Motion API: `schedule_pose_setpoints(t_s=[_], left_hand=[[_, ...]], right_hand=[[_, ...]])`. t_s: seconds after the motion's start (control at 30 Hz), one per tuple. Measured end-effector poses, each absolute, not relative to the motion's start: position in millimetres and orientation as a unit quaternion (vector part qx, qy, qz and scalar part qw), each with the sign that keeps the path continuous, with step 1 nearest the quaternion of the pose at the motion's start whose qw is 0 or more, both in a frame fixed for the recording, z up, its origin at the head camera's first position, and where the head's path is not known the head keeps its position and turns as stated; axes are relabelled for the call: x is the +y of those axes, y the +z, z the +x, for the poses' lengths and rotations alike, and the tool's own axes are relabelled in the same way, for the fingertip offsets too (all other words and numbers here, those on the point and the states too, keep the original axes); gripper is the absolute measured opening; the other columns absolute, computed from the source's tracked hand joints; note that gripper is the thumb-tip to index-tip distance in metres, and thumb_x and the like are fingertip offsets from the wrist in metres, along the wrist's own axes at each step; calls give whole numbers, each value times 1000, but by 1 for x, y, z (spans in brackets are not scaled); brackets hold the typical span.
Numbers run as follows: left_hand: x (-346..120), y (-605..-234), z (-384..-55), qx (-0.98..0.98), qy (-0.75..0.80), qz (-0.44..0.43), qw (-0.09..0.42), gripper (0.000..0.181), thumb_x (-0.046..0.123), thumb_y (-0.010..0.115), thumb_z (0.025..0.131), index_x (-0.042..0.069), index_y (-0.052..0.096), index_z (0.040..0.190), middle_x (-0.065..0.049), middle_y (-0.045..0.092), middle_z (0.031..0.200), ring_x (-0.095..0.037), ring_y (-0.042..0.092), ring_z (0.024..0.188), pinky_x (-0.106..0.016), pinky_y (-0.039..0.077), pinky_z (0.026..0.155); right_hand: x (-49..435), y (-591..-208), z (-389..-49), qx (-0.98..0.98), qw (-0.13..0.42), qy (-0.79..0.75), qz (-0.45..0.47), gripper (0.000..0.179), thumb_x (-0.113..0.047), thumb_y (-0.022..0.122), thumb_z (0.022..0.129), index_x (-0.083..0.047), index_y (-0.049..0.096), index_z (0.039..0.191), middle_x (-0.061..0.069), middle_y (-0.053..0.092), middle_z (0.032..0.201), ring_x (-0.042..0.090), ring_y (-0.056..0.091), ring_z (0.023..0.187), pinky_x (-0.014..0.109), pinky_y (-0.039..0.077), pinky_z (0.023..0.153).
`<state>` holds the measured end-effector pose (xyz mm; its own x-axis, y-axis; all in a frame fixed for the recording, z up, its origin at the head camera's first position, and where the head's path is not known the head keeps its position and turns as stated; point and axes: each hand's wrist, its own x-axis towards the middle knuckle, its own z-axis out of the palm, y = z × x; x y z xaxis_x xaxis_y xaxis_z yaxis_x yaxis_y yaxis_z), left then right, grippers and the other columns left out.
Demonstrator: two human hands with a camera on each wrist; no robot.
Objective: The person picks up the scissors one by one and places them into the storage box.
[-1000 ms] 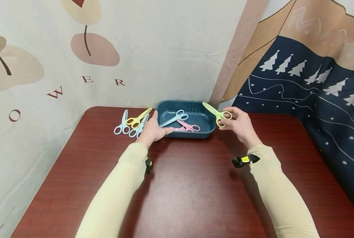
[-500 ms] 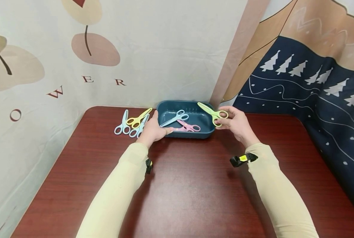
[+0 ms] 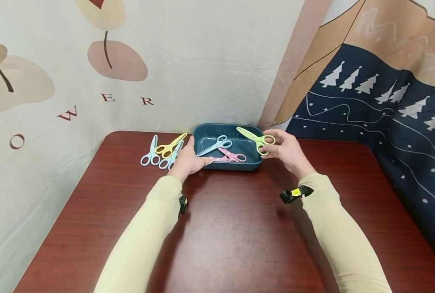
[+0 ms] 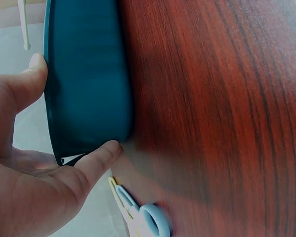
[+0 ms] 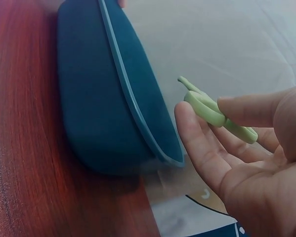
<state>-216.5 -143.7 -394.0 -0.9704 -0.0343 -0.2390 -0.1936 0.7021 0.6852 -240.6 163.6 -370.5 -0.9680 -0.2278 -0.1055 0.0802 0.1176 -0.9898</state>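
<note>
Light green scissors point(image 3: 247, 133) hang over the right end of a dark teal tray point(image 3: 239, 167), blades pointing left. My right hand point(image 3: 284, 151) pinches them by the handle loops between thumb and fingers; in the right wrist view the green scissors point(image 5: 204, 109) show edge-on beside the tray rim. My left hand point(image 3: 188, 159) rests against the tray's front left corner, its thumb at the front rim and its fingers fairly straight along the end. Inside the tray lie light blue scissors point(image 3: 214, 146) and pink scissors point(image 3: 235, 157), partly hidden by the front wall.
Left of the tray, light blue scissors point(image 3: 150, 156) and yellow scissors point(image 3: 165, 150) lie on the reddish-brown table point(image 3: 232, 228). Another light blue pair point(image 3: 166, 163) is partly behind my left hand. A printed cloth point(image 3: 203, 81) hangs close behind the tray.
My right hand has moved left with the green scissors, from beyond the tray's right end to over its interior. The left hand and the tray have stayed put.
</note>
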Motion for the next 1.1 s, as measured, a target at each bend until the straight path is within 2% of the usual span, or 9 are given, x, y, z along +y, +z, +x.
schedule_pose_setpoints(t_s=[0.4,0.7,1.1], left_hand=[[-143,-395,-217,917,380,-65,106,112,40,78,92,7,2,167,-18,19,171,-37,21,156,-51,26,125],[-143,-395,-217,915,384,-62,105,111,39,78,92,6,3,167,-18,18,171,-37,21,156,-50,25,125],[-143,-395,-217,918,378,-59,103,111,40,78,92,6,3,166,-19,19,171,-38,22,156,-50,25,125]], right_hand=[[157,-370,-246,741,128,-657,-63,53,11,61,97,9,45,147,11,63,105,14,74,81,34,64,76],[152,-368,-250,744,149,-649,-50,52,6,62,99,2,48,148,14,61,114,14,74,83,33,63,77],[147,-367,-254,754,166,-633,-53,51,7,59,100,0,48,149,20,59,126,19,74,91,35,63,82]])
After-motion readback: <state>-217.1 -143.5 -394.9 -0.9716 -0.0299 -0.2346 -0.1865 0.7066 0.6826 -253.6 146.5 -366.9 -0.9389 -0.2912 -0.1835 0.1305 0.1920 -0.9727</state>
